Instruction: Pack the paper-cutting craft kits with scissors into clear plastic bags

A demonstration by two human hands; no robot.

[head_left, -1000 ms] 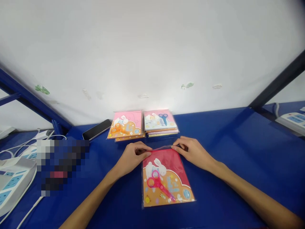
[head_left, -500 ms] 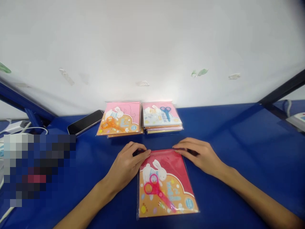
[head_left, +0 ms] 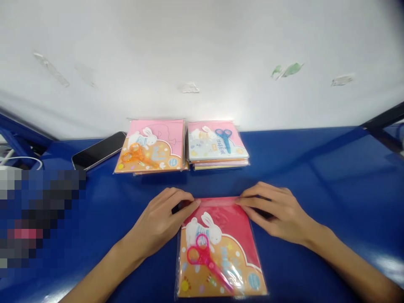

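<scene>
A flat packet [head_left: 217, 248] in a clear plastic sleeve lies in front of me, with a red and orange card bearing a white rabbit. Pink plastic scissors [head_left: 206, 259] show through the sleeve, across its lower left. My left hand [head_left: 167, 216] is closed on the upper left corner, thumb and forefinger pinched at the edge. At the upper right corner my right hand [head_left: 276, 210] is likewise closed, its fingertips pressed on the sleeve. A paler strip of plastic runs along the top edge between both hands.
Behind the packet stand two stacks of similar packets, the left stack [head_left: 151, 145] topped by orange scissors and the right stack [head_left: 216, 141] by blue ones. A phone [head_left: 99, 150] lies left on the blue table [head_left: 315, 168]. A white wall [head_left: 202, 50] rises behind.
A pale strip now shows folded along the packet's top edge. My right fingers have shifted slightly right and inward onto the corner. The view has moved somewhat closer.
</scene>
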